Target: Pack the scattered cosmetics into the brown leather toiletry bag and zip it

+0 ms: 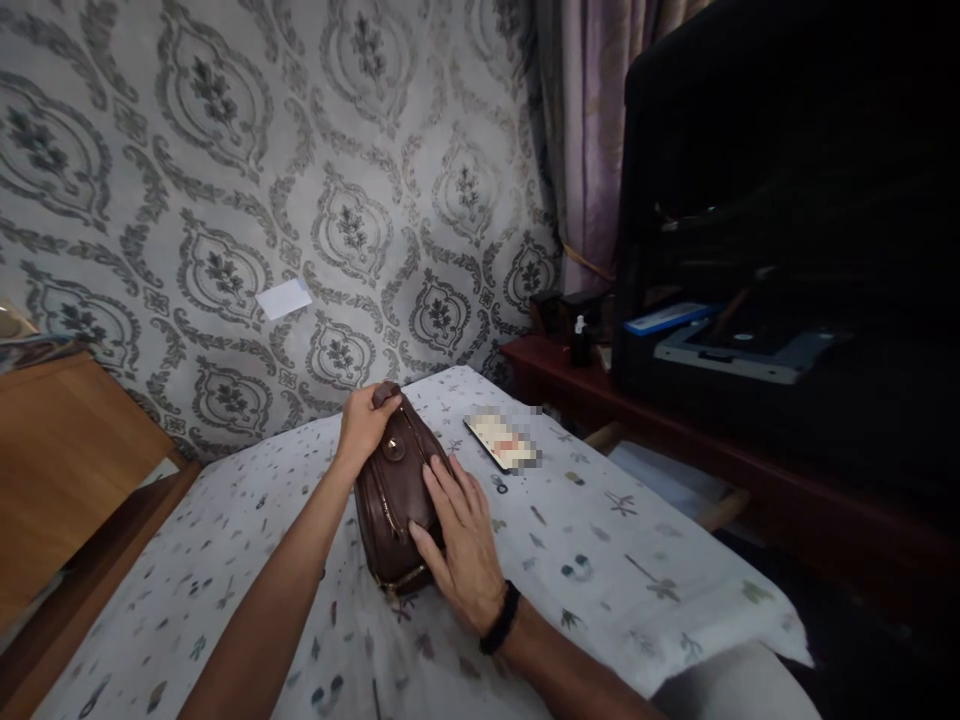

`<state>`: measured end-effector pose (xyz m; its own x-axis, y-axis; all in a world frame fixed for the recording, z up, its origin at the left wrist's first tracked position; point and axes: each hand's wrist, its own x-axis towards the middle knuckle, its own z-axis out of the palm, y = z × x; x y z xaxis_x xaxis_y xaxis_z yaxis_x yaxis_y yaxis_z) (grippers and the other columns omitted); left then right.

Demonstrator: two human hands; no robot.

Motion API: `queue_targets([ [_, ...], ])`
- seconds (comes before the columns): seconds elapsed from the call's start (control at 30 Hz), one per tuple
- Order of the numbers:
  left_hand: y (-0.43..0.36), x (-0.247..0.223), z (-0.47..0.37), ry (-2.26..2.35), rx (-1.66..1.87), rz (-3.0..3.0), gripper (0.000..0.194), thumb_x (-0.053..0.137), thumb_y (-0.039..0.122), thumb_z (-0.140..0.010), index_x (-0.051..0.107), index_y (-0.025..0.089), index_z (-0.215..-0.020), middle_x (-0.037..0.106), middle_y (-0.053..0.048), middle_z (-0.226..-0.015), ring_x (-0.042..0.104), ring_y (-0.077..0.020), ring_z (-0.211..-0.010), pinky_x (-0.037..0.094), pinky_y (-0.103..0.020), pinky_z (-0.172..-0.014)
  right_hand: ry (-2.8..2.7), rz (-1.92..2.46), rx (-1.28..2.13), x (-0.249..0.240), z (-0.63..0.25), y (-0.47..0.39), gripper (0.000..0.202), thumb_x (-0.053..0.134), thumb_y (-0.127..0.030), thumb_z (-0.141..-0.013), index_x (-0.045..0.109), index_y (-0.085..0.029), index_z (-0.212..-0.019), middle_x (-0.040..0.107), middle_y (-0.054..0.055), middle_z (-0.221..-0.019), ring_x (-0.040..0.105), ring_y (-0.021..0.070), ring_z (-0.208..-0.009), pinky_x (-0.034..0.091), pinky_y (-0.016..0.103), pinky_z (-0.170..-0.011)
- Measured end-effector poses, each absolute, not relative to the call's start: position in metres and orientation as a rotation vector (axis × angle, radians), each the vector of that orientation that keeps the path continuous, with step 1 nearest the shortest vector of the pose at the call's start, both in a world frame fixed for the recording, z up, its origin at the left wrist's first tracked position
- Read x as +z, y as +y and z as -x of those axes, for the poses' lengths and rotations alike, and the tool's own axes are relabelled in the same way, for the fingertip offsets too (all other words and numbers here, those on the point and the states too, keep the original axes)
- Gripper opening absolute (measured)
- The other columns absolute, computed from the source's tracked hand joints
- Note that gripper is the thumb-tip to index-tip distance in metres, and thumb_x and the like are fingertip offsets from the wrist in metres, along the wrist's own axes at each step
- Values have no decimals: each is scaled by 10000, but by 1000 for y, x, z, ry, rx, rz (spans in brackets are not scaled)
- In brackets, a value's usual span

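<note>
A dark brown leather bag [409, 475] with gold zippers and a round stud rests at a slant on a table covered by a white patterned cloth [600, 560]. My left hand [365, 425] grips the far upper end of the bag, its thumb over the top edge. Lying along the bag's right side is my right hand [461, 535], fingers stretched and slightly apart against the leather; a black band circles that wrist. To the right of the bag a phone [501, 443] lies flat on the cloth, its screen lit and partly pixelated.
A patterned grey wall stands behind the table, with a white switch plate [283, 299] on it. Wooden furniture [82, 450] is at the left. On the right are a dark red shelf [555, 375], a small bottle [580, 342] and a large black cabinet [750, 200].
</note>
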<state>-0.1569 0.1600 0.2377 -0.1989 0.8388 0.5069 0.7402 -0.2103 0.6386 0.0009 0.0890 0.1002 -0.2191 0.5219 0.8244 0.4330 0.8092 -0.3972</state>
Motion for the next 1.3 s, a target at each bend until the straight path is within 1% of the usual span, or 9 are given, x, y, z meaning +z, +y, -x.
queue_targets([
  [0.2, 156, 233, 155, 1719, 1522, -1794, 209, 652, 362, -672, 629, 155, -667, 539, 43, -592, 443, -112, -570, 345, -233, -581, -1853, 692, 134, 102, -3, 88, 713, 481, -279, -949, 115, -241, -1560, 378, 97, -1543, 253, 290, -1469, 399, 555, -1109],
  [0.57, 150, 234, 156, 1674, 1506, -1860, 223, 666, 383, -665, 643, 161, -651, 564, 29, -602, 468, -124, -582, 364, -241, -586, -1836, 658, 176, 103, -2, 88, 704, 474, -265, -950, 122, -236, -1559, 353, 106, -1555, 223, 286, -1479, 399, 556, -1117],
  [0.77, 146, 238, 155, 1675, 1437, -1927, 237, 665, 395, -679, 638, 162, -645, 546, 29, -582, 452, -120, -568, 349, -243, -571, -1835, 656, 183, 104, -2, 87, 696, 484, -261, -949, 143, -225, -1554, 351, 111, -1555, 216, 275, -1483, 396, 549, -1121],
  [0.87, 143, 240, 154, 1671, 1417, -1932, 248, 667, 408, -675, 637, 163, -650, 561, 23, -595, 467, -126, -584, 361, -248, -584, -1842, 659, 181, 104, -3, 87, 696, 482, -261, -949, 138, -225, -1553, 341, 117, -1558, 212, 277, -1484, 395, 554, -1119],
  [0.97, 144, 239, 155, 1646, 1440, -1885, 251, 681, 412, -652, 629, 166, -653, 572, 23, -604, 488, -130, -597, 383, -251, -605, -1860, 667, 186, 103, -3, 87, 698, 475, -261, -951, 126, -222, -1554, 330, 123, -1562, 209, 280, -1484, 396, 558, -1116],
  [1.17, 165, 236, 156, 1631, 1571, -1612, 227, 677, 370, -612, 580, 165, -595, 595, 11, -592, 531, -132, -594, 414, -250, -625, -1875, 668, 165, 103, -3, 87, 697, 458, -246, -953, 107, -208, -1555, 348, 127, -1551, 197, 276, -1487, 391, 554, -1123],
  [1.3, 169, 238, 153, 1665, 1562, -1621, 223, 660, 368, -609, 568, 166, -587, 573, 17, -572, 499, -124, -566, 375, -241, -586, -1871, 673, 158, 102, -3, 87, 692, 453, -244, -955, 113, -200, -1555, 342, 123, -1555, 199, 276, -1487, 393, 542, -1123],
])
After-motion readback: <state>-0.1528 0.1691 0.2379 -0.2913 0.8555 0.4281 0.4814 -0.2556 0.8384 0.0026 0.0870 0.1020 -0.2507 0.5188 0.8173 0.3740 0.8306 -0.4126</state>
